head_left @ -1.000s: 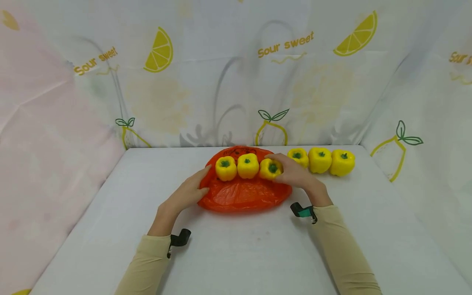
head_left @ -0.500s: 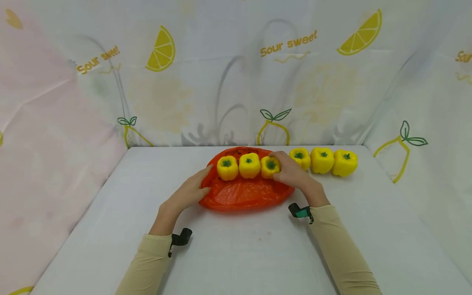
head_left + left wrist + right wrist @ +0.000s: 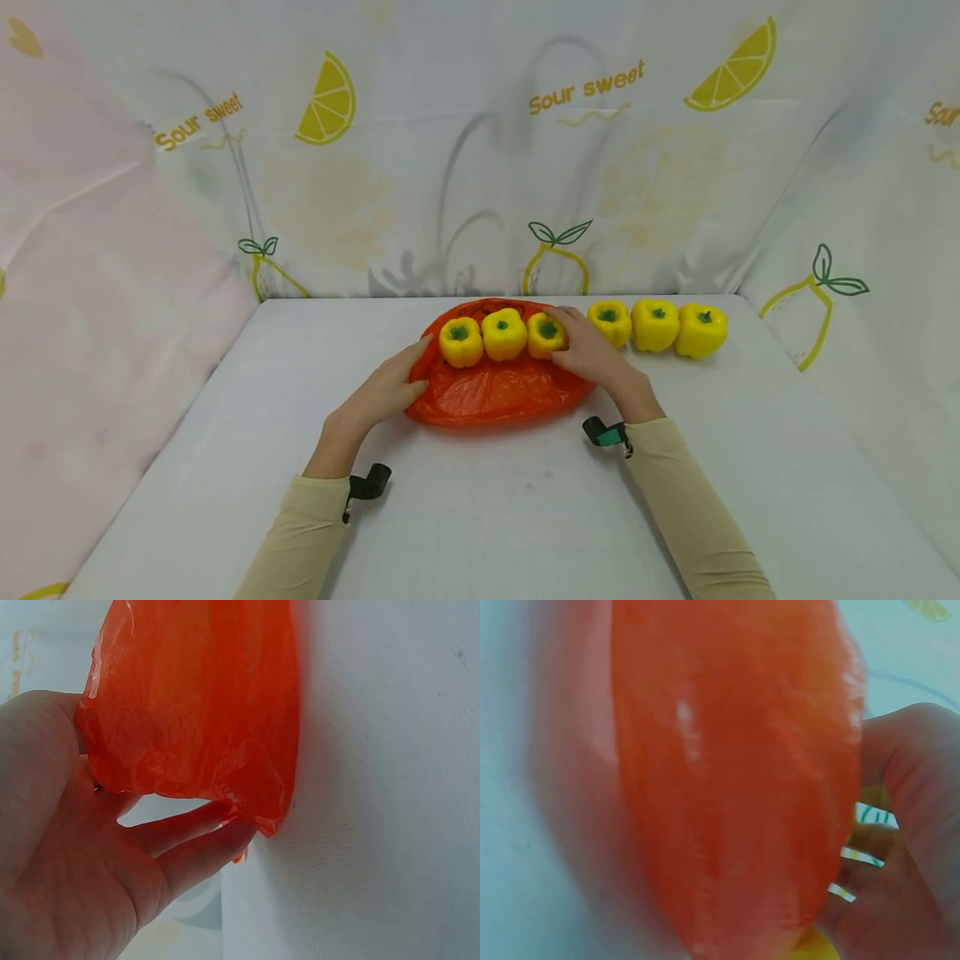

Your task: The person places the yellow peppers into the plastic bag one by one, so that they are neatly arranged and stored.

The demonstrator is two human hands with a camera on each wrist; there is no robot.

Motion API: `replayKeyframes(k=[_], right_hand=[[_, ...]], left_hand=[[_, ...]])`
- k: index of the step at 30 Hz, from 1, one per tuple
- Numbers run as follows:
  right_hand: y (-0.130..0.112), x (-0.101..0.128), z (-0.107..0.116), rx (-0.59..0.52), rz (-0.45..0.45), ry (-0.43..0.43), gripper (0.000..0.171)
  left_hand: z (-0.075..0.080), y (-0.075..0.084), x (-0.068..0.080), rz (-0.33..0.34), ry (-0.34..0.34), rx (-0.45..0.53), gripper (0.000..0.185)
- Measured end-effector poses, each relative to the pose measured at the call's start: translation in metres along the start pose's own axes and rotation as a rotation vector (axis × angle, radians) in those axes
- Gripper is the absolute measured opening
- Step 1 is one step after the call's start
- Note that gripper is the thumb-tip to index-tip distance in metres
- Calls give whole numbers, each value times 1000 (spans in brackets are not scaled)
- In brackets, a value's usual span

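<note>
An orange-red plastic bag (image 3: 487, 396) rests on the white table, with a row of yellow bell peppers on it: a left one (image 3: 461, 342), a middle one (image 3: 504, 335) and a right one (image 3: 547, 335). My right hand (image 3: 596, 354) grips the right pepper, thumb at its near side and fingers behind. At the bag's left edge, my left hand (image 3: 378, 387) holds the plastic. In the left wrist view its long fingers (image 3: 206, 851) reach under the bag's side; the thumb tip is hidden behind the plastic. The bag hides most of the right hand's grip in the right wrist view.
Right of the bag, along the table's back edge, stand three more yellow bell peppers: a near one (image 3: 610, 322), a middle one (image 3: 655, 326) and a far one (image 3: 701, 331). A white cloth (image 3: 420, 167) with lemon prints hangs behind the table (image 3: 480, 517).
My right hand has shifted slightly left with its pepper, bringing it closer to the middle one. The left hand stays at the bag's edge.
</note>
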State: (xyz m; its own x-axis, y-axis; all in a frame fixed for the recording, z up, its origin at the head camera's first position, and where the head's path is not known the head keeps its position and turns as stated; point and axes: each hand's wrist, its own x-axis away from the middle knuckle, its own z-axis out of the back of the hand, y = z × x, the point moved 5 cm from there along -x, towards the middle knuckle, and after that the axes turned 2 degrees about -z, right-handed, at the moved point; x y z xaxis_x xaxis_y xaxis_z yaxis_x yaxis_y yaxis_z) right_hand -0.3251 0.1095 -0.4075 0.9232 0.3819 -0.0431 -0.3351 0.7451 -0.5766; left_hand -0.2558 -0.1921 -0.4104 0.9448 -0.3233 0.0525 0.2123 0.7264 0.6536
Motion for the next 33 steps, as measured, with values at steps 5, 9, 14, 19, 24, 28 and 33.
replayKeyframes(k=[5,9,14,19,24,28,33], right_hand=[[-3,6,6,-15,-28,-27,73],[-2,11,14,-18,-48,-44,73],[1,18,25,-26,-58,-45,69],[3,23,37,-90,-53,-24,67],[8,27,51,-122,-42,46,65],[15,33,65,-143,-67,98,64],[24,43,87,-107,-70,208,62]], left_hand=[[-1,1,0,9,-7,6,71],[0,2,-1,6,-8,4,71],[0,1,0,8,-9,-1,71],[0,1,1,14,-12,3,71],[0,2,1,11,-11,3,71],[0,2,1,8,-11,2,71],[0,2,1,14,-11,-3,71]])
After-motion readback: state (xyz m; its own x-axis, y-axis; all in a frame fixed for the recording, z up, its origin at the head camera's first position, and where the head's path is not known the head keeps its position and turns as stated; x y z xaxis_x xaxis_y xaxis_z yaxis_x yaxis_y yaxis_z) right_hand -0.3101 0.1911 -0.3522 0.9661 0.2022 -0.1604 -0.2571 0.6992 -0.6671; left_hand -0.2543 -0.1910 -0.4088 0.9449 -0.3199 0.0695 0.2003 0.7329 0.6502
